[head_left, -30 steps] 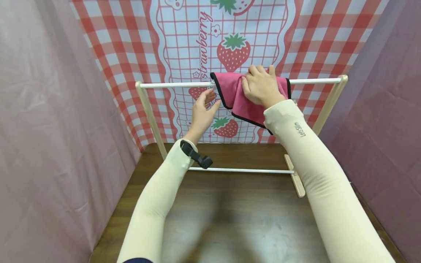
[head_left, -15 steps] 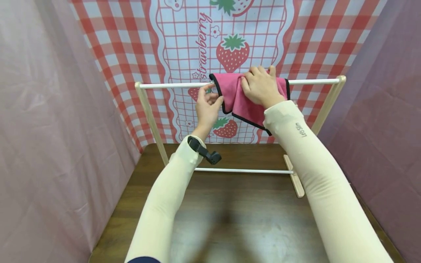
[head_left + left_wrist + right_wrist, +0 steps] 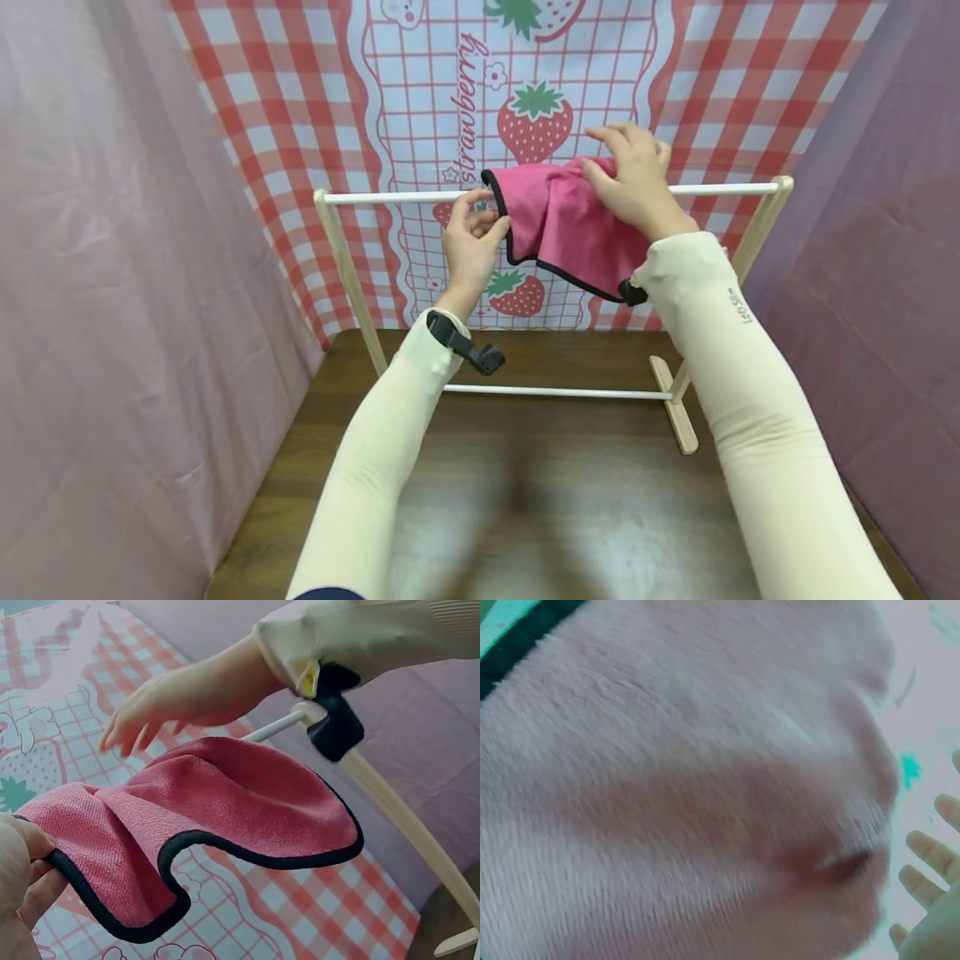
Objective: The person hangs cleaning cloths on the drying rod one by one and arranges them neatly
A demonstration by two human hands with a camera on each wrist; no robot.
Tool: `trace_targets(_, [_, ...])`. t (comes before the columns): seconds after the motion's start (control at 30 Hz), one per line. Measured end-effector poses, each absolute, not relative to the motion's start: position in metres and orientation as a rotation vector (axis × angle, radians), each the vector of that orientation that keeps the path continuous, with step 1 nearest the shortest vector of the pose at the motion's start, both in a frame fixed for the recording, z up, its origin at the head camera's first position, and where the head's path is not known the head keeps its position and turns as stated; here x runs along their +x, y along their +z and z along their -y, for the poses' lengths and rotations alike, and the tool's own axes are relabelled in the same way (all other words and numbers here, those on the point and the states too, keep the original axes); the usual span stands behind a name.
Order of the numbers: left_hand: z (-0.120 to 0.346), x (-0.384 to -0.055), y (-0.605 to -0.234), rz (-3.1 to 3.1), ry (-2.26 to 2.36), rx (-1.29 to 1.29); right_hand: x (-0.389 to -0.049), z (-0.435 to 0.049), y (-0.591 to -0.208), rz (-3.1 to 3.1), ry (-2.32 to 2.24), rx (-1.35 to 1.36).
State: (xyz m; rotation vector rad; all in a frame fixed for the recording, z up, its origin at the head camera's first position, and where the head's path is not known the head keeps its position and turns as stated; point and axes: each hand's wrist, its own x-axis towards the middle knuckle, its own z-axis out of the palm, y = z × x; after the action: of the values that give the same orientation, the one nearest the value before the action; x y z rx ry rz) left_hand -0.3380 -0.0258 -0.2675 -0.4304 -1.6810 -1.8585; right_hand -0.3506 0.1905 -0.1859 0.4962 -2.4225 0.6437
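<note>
A pink towel (image 3: 585,225) with black edging hangs in folds over the upper white rod (image 3: 390,197) of a drying rack. My left hand (image 3: 472,246) pinches its left black-edged side; the left wrist view has that thumb and finger (image 3: 39,844) at the border. Just above the towel's right part is my right hand (image 3: 637,179), fingers spread and relaxed. From the left wrist, this hand (image 3: 187,694) appears over the towel's top fold. In the right wrist view, blurred pink fabric (image 3: 667,750) fills most of the picture, with the right fingers (image 3: 934,851) at its right side.
The rack's wooden posts (image 3: 347,275) stand on a brown wooden table (image 3: 525,450), with a lower white rod (image 3: 555,391) between them. Behind hangs a red-checked strawberry cloth (image 3: 277,108). Pink curtains (image 3: 112,292) enclose both sides.
My left hand has moved in to the towel's left edge and taken hold of it. My right hand has let go of the towel and shifted up and to the right.
</note>
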Motion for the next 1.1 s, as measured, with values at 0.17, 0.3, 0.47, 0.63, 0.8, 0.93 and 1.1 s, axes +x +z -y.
trace_targets(0.17, [0.026, -0.338, -0.267, 1.673, -1.85, -0.437, -0.341, -0.218, -0.193, 2.078, 0.958, 0.401])
trace_targets(0.3, [0.026, -0.337, -0.267, 1.68, -1.849, -0.438, -0.334, -0.238, -0.211, 1.87, 1.205, 0.235])
trace_targets(0.47, [0.028, -0.337, -0.266, 1.678, -1.849, -0.437, -0.329, -0.256, -0.244, 1.799, 1.422, 0.032])
trace_targets(0.63, [0.03, -0.336, -0.267, 1.681, -1.858, -0.444, -0.324, -0.259, -0.284, 1.679, 1.854, 0.089])
trace_targets(0.8, [0.031, -0.335, -0.265, 1.671, -1.871, -0.457, -0.321, -0.25, -0.304, 1.427, 2.251, 0.205])
trace_targets(0.93, [0.032, -0.336, -0.264, 1.654, -1.895, -0.466, -0.323, -0.246, -0.302, 1.38, 2.206, 0.2])
trace_targets(1.1, [0.037, -0.337, -0.26, 1.64, -1.917, -0.509, -0.325, -0.248, -0.284, 1.385, 2.162, 0.146])
